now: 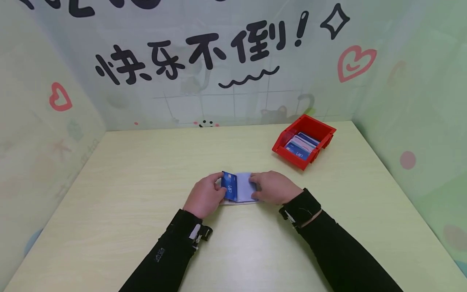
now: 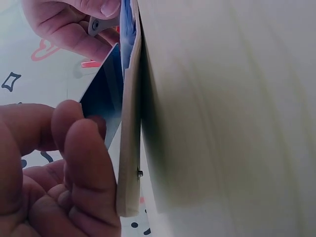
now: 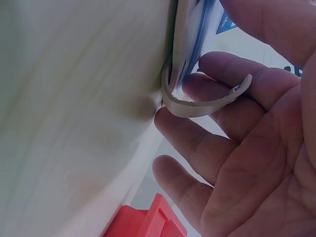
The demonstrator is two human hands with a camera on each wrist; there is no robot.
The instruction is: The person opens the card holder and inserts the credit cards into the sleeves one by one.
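Note:
A pale card holder (image 1: 246, 188) lies spread on the table in the head view, its soft sleeves facing up. My left hand (image 1: 206, 196) pinches a blue VIP card (image 1: 229, 185) between thumb and fingers, tilted up over the holder's left half. At the opposite edge, my right hand (image 1: 275, 187) grips the holder with thumb and fingertips. A curved closure strap (image 3: 197, 108) sticks out past that edge, among the right fingers. From the left wrist view, a small metal snap (image 2: 140, 174) shows on the cover's underside.
Behind and right of my hands stands a red open bin (image 1: 310, 144) with several cards (image 1: 300, 146) inside, a blue VIP one at the front. Printed wall panels (image 1: 233, 81) border the wooden table (image 1: 146, 174) at the back and both sides.

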